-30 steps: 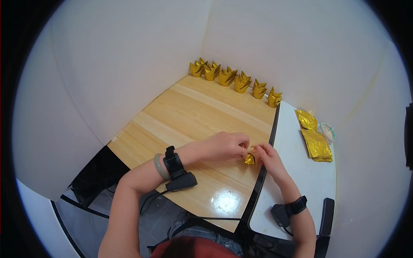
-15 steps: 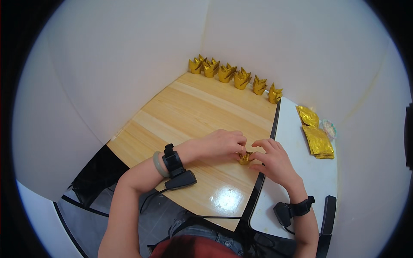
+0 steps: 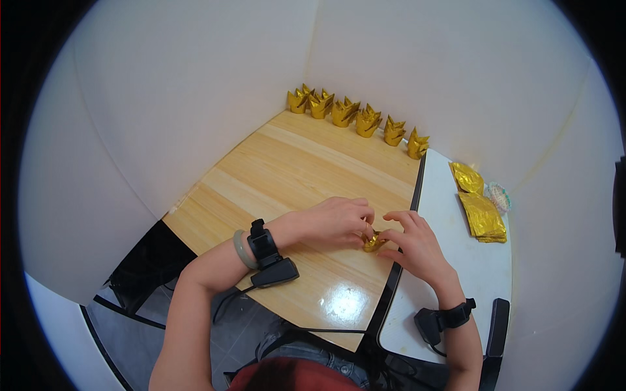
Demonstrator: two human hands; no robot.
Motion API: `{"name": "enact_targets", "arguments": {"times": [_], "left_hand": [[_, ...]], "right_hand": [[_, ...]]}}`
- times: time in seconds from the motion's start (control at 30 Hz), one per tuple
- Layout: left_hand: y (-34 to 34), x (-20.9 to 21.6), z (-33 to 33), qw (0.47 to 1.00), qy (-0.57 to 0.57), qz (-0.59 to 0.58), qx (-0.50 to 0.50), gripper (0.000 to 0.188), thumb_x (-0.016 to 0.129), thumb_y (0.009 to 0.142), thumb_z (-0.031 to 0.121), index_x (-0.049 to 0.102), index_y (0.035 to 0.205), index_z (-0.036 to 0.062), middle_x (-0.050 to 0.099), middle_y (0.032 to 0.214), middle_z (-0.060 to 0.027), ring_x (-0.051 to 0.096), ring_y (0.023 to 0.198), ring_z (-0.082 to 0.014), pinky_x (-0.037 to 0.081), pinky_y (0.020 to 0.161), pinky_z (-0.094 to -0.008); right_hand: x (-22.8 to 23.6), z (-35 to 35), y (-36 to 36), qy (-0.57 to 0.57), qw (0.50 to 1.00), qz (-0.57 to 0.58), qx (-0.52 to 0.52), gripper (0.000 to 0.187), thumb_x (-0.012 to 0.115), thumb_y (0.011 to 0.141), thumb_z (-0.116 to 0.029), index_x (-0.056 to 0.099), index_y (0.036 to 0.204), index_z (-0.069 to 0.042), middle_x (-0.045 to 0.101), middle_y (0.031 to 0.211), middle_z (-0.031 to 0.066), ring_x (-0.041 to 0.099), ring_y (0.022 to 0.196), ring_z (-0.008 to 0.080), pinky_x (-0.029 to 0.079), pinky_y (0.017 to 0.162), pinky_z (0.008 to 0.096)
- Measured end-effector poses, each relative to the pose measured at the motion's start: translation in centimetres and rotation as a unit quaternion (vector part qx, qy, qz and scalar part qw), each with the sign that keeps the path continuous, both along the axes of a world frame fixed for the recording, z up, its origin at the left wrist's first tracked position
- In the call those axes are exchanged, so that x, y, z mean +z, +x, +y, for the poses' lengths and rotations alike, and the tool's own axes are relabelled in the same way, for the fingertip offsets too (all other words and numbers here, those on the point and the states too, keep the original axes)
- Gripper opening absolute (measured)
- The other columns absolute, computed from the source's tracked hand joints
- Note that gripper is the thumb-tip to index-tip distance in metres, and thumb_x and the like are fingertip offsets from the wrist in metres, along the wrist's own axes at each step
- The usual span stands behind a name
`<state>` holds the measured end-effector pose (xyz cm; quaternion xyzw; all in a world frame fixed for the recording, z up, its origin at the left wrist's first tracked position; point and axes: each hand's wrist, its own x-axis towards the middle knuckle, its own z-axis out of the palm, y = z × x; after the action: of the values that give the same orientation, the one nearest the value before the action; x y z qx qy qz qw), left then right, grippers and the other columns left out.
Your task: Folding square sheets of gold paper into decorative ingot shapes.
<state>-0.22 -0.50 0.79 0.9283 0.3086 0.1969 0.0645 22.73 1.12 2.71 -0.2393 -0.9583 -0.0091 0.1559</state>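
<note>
A small folded piece of gold foil paper (image 3: 373, 243) is between my hands, over the right part of the wooden table. My left hand (image 3: 337, 220) is closed, its bent fingers gripping the piece from the left. From the right, my right hand (image 3: 417, 242) pinches it between thumb and fingers, the other fingers arched above. The fingers hide much of the piece. Along the far edge stands a row of several gold foil paper cups with pointed tips (image 3: 344, 112), all upright.
On the white table (image 3: 417, 313) to the right lie a stack of flat gold foil sheets (image 3: 484, 216), another gold foil piece (image 3: 467, 176) and a pale beaded object (image 3: 499, 197). Walls (image 3: 456, 72) rise behind both tables. A black cable (image 3: 326, 329) runs along the near edge.
The gold foil piece has tilted slightly between my fingers. Both hands stay almost where they were.
</note>
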Motion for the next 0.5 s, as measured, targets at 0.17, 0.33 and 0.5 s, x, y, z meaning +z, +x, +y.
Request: {"name": "enact_targets", "arguments": {"times": [0.17, 0.33, 0.5], "left_hand": [[0.1, 0.1, 0.5, 0.999, 0.010, -0.037, 0.013, 0.014, 0.070, 0.074, 0.021, 0.068, 0.086, 0.0135, 0.055, 0.091, -0.0031, 0.054, 0.093, -0.0218, 0.047, 0.074, -0.0341], [-1.1, 0.3, 3.1, 0.993, 0.018, -0.065, 0.096, 0.011, 0.069, 0.075, 0.020, 0.069, 0.083, 0.0120, 0.055, 0.086, -0.0050, 0.056, 0.086, -0.0235, 0.047, 0.071, -0.0355], [-1.9, 1.5, 12.6, 0.987, 0.040, -0.050, 0.147, 0.009, 0.069, 0.076, 0.017, 0.070, 0.083, 0.0104, 0.058, 0.079, -0.0086, 0.059, 0.080, -0.0279, 0.046, 0.067, -0.0375]], "right_hand": [[0.2, 0.6, 0.7, -0.022, 1.000, 0.016, 0.006, 0.026, 0.073, 0.071, -0.019, 0.065, 0.094, -0.011, 0.054, 0.113, 0.0069, 0.049, 0.107, 0.0248, 0.044, 0.087, 0.0356], [-0.2, 1.7, 0.8, -0.090, 0.972, 0.210, -0.055, 0.026, 0.069, 0.080, -0.017, 0.060, 0.101, -0.006, 0.053, 0.109, 0.0090, 0.055, 0.095, 0.0237, 0.047, 0.079, 0.0322], [-3.3, 4.1, 1.4, -0.185, 0.938, 0.273, -0.104, 0.022, 0.063, 0.085, -0.014, 0.057, 0.102, -0.002, 0.053, 0.098, 0.0111, 0.058, 0.081, 0.0208, 0.047, 0.069, 0.0287]]}}
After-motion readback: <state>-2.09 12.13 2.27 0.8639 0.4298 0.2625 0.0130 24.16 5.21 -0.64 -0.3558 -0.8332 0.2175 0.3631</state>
